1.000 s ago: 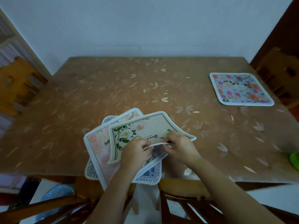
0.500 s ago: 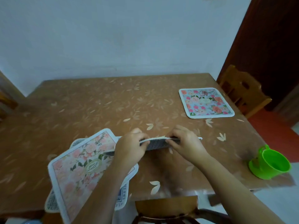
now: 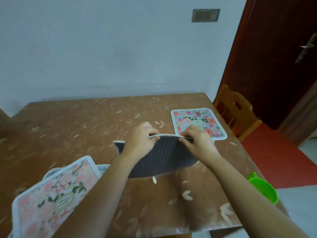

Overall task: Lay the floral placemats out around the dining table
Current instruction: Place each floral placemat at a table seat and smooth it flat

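Both hands hold one placemat (image 3: 161,157) up over the middle of the brown dining table (image 3: 72,127). Its grey waffle underside faces me and its printed side is hidden. My left hand (image 3: 141,140) pinches the top edge at the left, my right hand (image 3: 197,141) at the right. A blue floral placemat (image 3: 197,123) lies flat at the table's right edge. At the near left corner a pink floral placemat (image 3: 54,198) rests on top of another mat (image 3: 103,168), of which only a strip shows.
A green plastic cup (image 3: 264,190) stands at the table's near right edge. A wooden chair (image 3: 235,110) is pushed up to the right side, beside a dark red door (image 3: 277,57). The far edge of the table meets a white wall.
The cream placemat was lifted off the pile and carried right and away from me, tilting until its grey back faces me. The view swung right, bringing the green cup and door in.
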A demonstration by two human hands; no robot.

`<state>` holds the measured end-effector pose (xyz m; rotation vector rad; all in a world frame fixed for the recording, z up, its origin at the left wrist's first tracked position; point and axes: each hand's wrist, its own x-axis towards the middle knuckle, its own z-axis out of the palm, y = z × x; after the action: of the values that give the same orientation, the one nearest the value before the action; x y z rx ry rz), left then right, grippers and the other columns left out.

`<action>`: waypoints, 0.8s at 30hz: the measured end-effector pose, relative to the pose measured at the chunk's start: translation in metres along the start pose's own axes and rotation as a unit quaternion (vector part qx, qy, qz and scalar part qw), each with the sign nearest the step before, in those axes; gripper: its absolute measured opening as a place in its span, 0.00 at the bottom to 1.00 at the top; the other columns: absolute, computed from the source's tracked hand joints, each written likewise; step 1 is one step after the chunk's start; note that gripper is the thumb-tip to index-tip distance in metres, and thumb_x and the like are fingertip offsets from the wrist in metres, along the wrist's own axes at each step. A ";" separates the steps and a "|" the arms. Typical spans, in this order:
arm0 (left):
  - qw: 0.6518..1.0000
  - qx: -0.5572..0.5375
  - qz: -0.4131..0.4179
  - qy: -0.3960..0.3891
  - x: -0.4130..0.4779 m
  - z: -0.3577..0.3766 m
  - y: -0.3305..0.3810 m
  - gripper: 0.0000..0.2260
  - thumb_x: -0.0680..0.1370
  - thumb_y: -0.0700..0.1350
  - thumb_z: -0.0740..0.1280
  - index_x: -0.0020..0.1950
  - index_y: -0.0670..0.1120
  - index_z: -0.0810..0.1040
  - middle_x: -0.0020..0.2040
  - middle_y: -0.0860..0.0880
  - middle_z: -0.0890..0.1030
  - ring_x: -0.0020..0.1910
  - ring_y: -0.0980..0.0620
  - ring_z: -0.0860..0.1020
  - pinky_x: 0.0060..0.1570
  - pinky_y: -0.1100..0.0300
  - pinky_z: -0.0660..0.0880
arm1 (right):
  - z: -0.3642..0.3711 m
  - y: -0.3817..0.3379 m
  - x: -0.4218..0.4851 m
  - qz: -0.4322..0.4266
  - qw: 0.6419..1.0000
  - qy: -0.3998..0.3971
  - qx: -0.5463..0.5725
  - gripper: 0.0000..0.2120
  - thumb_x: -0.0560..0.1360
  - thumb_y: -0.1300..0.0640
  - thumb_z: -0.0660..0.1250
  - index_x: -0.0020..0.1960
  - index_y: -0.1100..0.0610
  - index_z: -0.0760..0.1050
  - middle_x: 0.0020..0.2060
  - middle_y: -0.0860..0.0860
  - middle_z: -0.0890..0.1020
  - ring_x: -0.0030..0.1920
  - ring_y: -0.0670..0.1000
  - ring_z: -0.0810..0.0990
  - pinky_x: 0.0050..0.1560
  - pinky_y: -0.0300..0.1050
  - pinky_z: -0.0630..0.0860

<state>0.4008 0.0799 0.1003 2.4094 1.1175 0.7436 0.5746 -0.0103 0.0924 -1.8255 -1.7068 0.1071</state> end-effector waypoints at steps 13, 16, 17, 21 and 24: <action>0.987 -0.140 -0.050 0.052 -0.008 0.083 -0.022 0.07 0.69 0.38 0.73 0.45 0.44 0.83 0.38 0.55 0.76 0.39 0.56 0.76 0.42 0.64 0.72 | 0.042 0.073 -0.012 -0.022 0.997 0.053 0.054 0.02 0.68 0.66 0.71 0.41 0.64 0.79 0.37 0.59 0.79 0.39 0.55 0.77 0.42 0.40 0.72; 0.985 -0.141 -0.095 -0.011 -0.049 0.122 -0.045 0.06 0.69 0.37 0.73 0.45 0.41 0.83 0.39 0.51 0.77 0.39 0.51 0.77 0.42 0.58 0.75 | 0.083 0.093 -0.051 0.052 0.992 -0.038 0.108 0.01 0.69 0.65 0.71 0.41 0.62 0.80 0.39 0.57 0.78 0.41 0.55 0.78 0.44 0.39 0.70; 0.983 -0.137 -0.117 -0.031 -0.064 0.133 -0.052 0.05 0.69 0.38 0.72 0.45 0.41 0.83 0.39 0.50 0.78 0.39 0.51 0.77 0.42 0.59 0.74 | 0.097 0.098 -0.064 0.069 0.989 -0.069 0.113 0.01 0.69 0.65 0.71 0.41 0.61 0.80 0.39 0.56 0.78 0.42 0.56 0.78 0.45 0.41 0.71; 0.967 -0.134 -0.191 -0.099 -0.118 0.168 -0.071 0.04 0.70 0.40 0.73 0.43 0.43 0.83 0.37 0.54 0.75 0.38 0.53 0.76 0.38 0.71 0.70 | 0.135 0.107 -0.114 0.105 0.976 -0.157 0.107 0.02 0.69 0.62 0.70 0.40 0.60 0.79 0.40 0.55 0.78 0.44 0.55 0.76 0.45 0.46 0.73; 0.964 -0.129 -0.203 -0.115 -0.144 0.182 -0.079 0.02 0.69 0.40 0.73 0.40 0.45 0.82 0.39 0.55 0.76 0.39 0.56 0.76 0.40 0.73 0.71 | 0.149 0.107 -0.137 0.104 0.971 -0.185 0.114 0.02 0.69 0.63 0.71 0.39 0.61 0.79 0.39 0.57 0.78 0.43 0.55 0.75 0.43 0.46 0.73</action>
<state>0.3870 -0.0060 -0.1290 1.9077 1.2728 0.4288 0.5772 -0.0754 -0.1271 -1.8849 -1.6519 0.7429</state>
